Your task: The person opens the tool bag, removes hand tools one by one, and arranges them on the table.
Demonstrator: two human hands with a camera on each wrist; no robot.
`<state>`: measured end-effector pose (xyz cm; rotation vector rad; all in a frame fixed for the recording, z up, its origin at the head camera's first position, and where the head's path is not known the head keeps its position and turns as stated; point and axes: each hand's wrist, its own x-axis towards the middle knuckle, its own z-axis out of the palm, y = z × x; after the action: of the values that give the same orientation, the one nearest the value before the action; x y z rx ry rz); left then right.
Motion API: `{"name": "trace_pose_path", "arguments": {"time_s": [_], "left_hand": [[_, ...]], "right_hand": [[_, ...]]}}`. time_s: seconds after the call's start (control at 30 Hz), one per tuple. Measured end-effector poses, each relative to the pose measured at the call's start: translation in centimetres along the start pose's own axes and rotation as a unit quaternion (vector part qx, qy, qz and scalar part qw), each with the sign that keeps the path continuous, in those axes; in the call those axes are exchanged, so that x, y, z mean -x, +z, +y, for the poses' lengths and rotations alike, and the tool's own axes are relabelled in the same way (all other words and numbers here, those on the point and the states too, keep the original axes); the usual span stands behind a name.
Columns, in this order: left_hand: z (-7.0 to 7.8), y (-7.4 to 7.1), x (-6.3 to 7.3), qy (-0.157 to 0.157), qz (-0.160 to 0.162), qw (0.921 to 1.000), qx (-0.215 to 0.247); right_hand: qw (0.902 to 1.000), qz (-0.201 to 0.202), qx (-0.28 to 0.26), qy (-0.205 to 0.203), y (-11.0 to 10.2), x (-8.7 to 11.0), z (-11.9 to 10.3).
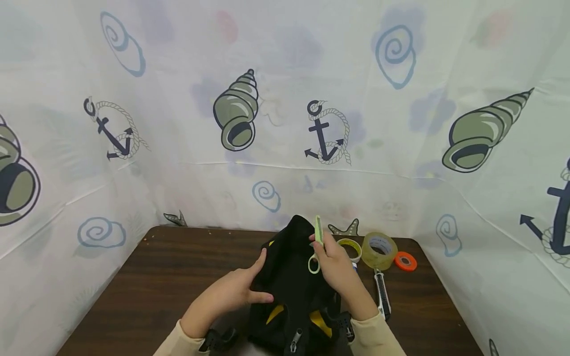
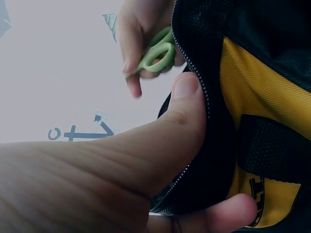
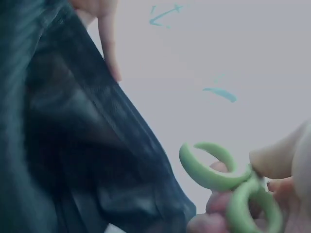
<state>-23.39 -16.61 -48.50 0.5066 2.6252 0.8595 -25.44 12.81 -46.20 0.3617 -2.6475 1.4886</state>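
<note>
A black bag with yellow panels (image 1: 291,284) stands on the table in front of me, its zipped mouth open. My left hand (image 1: 231,291) grips the bag's side by the zipper edge; in the left wrist view the thumb lies at the zipper teeth (image 2: 206,94) and a fingertip shows lower down by the yellow panel (image 2: 262,77). Above the bag's right side, my right hand (image 1: 336,264) holds a pair of light green scissors (image 1: 318,230) between thumb and fingers. Their green finger loops (image 3: 209,177) point toward the bag mouth in the right wrist view.
Right of the bag lie a yellow-lined tape roll (image 1: 357,249), a wide clear tape roll (image 1: 389,257) and a small orange roll (image 1: 413,261). A utility knife (image 1: 381,291) is by my right forearm. Patterned white cloth (image 1: 285,198) hangs behind the brown table (image 1: 187,252).
</note>
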Motion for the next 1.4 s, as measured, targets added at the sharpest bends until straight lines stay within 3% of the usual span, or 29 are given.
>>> {"name": "trace_pose_path", "arguments": {"time_s": [0.17,0.4,0.53,0.67,0.8,1.07,1.4], "left_hand": [[0.0,0.2,0.0,-0.006,-0.003,1.0000,0.000],[0.1,0.1,0.2,-0.013,0.000,0.9999,-0.008],[0.1,-0.1,0.4,-0.023,0.007,0.9996,-0.014],[0.0,-0.2,0.2,-0.021,0.009,0.9995,-0.021],[0.1,-0.3,0.1,-0.021,0.011,0.9995,-0.021],[-0.1,-0.3,0.5,-0.020,0.010,0.9997,-0.014],[-0.4,-0.2,0.7,-0.011,0.009,0.9998,-0.016]], "right_hand": [[0.9993,0.035,-0.002,-0.013,-3.5,2.1,1.0],[0.9893,0.096,0.108,0.020,-9.6,4.3,3.5],[0.9812,0.081,0.165,0.061,-12.3,4.1,6.5],[0.9754,0.036,0.184,0.115,-14.3,3.5,9.9],[0.9732,-0.007,0.167,0.158,-14.9,2.9,13.1],[0.9609,-0.049,0.142,0.233,-13.6,2.8,18.6],[0.9479,-0.045,0.164,0.270,-12.9,3.2,19.8]]}}
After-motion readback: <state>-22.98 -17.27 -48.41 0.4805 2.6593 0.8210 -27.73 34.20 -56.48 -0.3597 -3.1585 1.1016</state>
